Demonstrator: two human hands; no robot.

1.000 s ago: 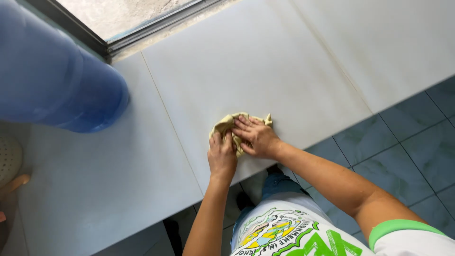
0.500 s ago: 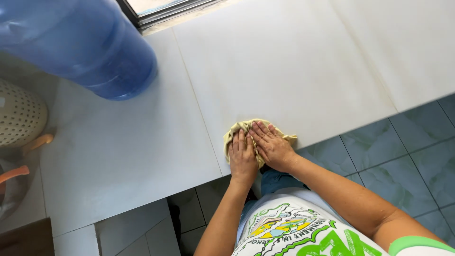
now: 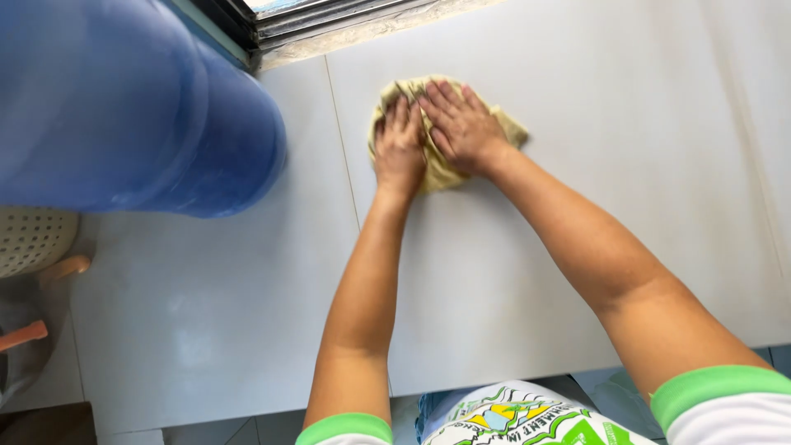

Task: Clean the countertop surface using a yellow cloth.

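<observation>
Both my hands lie flat, palms down and fingers spread, side by side on a crumpled yellow cloth (image 3: 441,161), my left hand (image 3: 400,148) just beside my right hand (image 3: 461,128). They press it without gripping. The cloth sits far on the white tiled bench (image 3: 577,272), near the window frame (image 3: 329,21). A big blue water jug (image 3: 124,107) stands to the left.

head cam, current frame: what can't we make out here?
- Cloth: mostly hidden under the left hand and right hand; its full shape is unclear.
- Blue jug: cut off by the top and left edges, and blurred.
- Perforated basket: cut off at the left edge; contents unseen.
- Window frame: only a strip shows at the top edge.
</observation>
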